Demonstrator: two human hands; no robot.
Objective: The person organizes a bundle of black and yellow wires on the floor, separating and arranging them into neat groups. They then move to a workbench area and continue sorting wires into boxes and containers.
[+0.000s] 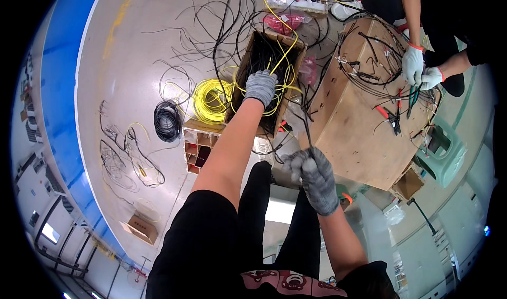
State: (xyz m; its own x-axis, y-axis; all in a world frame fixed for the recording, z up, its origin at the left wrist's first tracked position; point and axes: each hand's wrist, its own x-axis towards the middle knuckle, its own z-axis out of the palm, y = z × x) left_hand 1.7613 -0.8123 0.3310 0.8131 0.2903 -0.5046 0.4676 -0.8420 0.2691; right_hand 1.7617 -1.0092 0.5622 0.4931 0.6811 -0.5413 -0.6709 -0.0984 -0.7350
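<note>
Hands work apart: left hand (261, 86) reaches half-open into the cardboard box (268, 80) on the floor, touching yellow wires (282, 61); right hand (315, 177) grips a black wire (305, 125) firmly. Best pull slowly, avoiding tangles.

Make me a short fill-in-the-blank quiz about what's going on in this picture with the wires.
1. The left hand reaches into an open cardboard ____ of wires.
2. The right hand grips a bundle of ____ wires.
3. The coil lying on the floor beside the black coil is ____.
4. Both hands wear grey ____.

Missing words: box; black; yellow; gloves
</note>
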